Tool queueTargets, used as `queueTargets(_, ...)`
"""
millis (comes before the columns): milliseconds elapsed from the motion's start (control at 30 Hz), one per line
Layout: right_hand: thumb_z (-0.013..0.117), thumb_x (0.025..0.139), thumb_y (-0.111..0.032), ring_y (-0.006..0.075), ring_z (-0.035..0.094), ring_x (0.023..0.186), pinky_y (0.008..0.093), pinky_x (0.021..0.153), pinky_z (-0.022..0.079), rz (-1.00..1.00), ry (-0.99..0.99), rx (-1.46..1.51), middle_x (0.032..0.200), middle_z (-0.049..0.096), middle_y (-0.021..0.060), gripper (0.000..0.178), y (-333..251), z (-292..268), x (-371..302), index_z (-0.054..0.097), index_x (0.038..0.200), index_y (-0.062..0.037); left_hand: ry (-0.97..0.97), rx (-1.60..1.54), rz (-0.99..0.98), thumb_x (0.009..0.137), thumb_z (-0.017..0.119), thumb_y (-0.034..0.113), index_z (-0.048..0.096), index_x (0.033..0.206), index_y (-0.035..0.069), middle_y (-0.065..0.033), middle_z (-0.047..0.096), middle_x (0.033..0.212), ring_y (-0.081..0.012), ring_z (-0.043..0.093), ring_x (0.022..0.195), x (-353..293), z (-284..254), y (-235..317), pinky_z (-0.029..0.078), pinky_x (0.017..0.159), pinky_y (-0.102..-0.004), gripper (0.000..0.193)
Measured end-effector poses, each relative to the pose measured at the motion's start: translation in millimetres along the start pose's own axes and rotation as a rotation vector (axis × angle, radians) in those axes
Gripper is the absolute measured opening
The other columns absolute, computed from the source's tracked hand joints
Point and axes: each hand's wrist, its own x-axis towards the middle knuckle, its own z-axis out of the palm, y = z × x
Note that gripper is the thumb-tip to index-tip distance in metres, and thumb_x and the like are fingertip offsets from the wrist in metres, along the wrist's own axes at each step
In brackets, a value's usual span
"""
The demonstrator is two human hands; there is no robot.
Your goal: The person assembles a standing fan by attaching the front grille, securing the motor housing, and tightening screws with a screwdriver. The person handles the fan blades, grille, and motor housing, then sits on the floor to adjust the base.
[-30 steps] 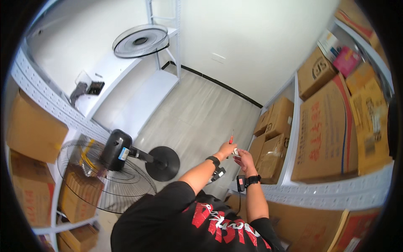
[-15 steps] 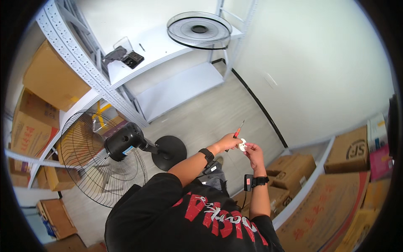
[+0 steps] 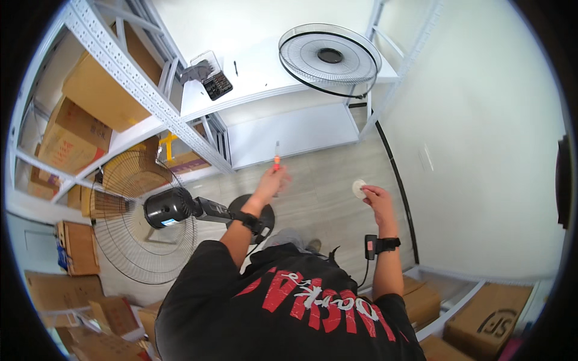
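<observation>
- Left hand [image 3: 272, 180] clamped on orange-handled screwdriver [image 3: 277, 155], tip up; raised higher than before.
- Right hand [image 3: 374, 197] pinches small white round part [image 3: 359, 188]; hands were together, now well apart.
- View has swung: fan grille [image 3: 329, 58] on white bench [image 3: 265, 78] now ahead.

I saw an orange-handled screwdriver [image 3: 276, 157] in my left hand [image 3: 271, 182] and a small white round cap [image 3: 359, 188] in my right hand [image 3: 377, 197]. The fan motor [image 3: 170, 207] at left was black, its wire grille [image 3: 141, 224] grey. On the far white shelf [image 3: 253, 72] lay a black-rimmed grille [image 3: 329, 58]. The cardboard boxes [image 3: 69, 135] were brown, and the shirt [image 3: 283, 307] black with red lettering.
</observation>
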Motion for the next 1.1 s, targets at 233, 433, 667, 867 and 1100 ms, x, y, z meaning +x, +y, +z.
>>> queueTargets(233, 0.068, 0.089, -0.016, 0.0117, 0.064, 0.083, 0.0247, 0.074, 0.053, -0.111, -0.373, -0.199, 0.098, 0.069, 0.0071, 0.025, -66.2, 105.9, 125.0, 0.070, 0.107, 0.0010, 0.326, -0.168, 0.088, 0.095, 0.055, 0.018, 0.055, 0.095, 0.005, -0.0078, 0.064, 0.080, -0.0085, 0.044, 0.050, 15.9, -69.9, 28.4, 0.035, 0.047, -0.0240, 0.013)
queueTargets(433, 0.065, 0.090, -0.013, 0.0125, 0.065, 0.080, 0.0243, 0.075, 0.054, -0.186, -0.588, -0.302, 0.099, 0.069, 0.0090, 0.028, -124.2, 212.8, 224.8, 0.067, 0.114, 0.0024, 0.488, -0.261, 0.170, 0.092, 0.053, 0.013, 0.054, 0.091, 0.006, -0.0076, 0.064, 0.081, -0.0081, 0.043, 0.050, 44.3, -126.5, 51.0, 0.032, 0.046, -0.0236, 0.007)
queueTargets(667, 0.062, 0.091, -0.007, 0.0136, 0.066, 0.080, 0.0238, 0.075, 0.055, -0.185, -0.698, -0.252, 0.101, 0.068, 0.0103, 0.028, -176.5, 333.5, 318.4, 0.064, 0.116, 0.0049, 0.591, -0.266, 0.230, 0.095, 0.053, 0.014, 0.054, 0.090, 0.008, -0.0030, 0.060, 0.079, -0.0070, 0.043, 0.052, 48.5, -162.3, 76.4, 0.032, 0.047, -0.0220, 0.008)
queueTargets(867, 0.061, 0.089, -0.005, 0.0159, 0.067, 0.079, 0.0229, 0.072, 0.055, -0.173, -0.694, -0.301, 0.101, 0.067, 0.0129, 0.029, -196.5, 426.8, 413.5, 0.062, 0.114, 0.0089, 0.701, -0.292, 0.176, 0.097, 0.054, 0.015, 0.054, 0.089, 0.010, 0.0024, 0.052, 0.072, -0.0053, 0.044, 0.055, 51.8, -159.5, 71.6, 0.033, 0.049, -0.0205, 0.010)
queueTargets(1100, 0.060, 0.086, -0.005, 0.0179, 0.067, 0.071, 0.0256, 0.061, 0.056, -0.081, -0.655, -0.339, 0.089, 0.066, 0.0116, 0.022, -182.8, 497.0, 513.8, 0.065, 0.106, 0.0028, 0.861, -0.359, 0.162, 0.100, 0.054, 0.022, 0.053, 0.087, 0.010, 0.0037, 0.049, 0.068, -0.0046, 0.042, 0.054, 76.2, -163.6, 77.8, 0.032, 0.048, -0.0205, 0.018)
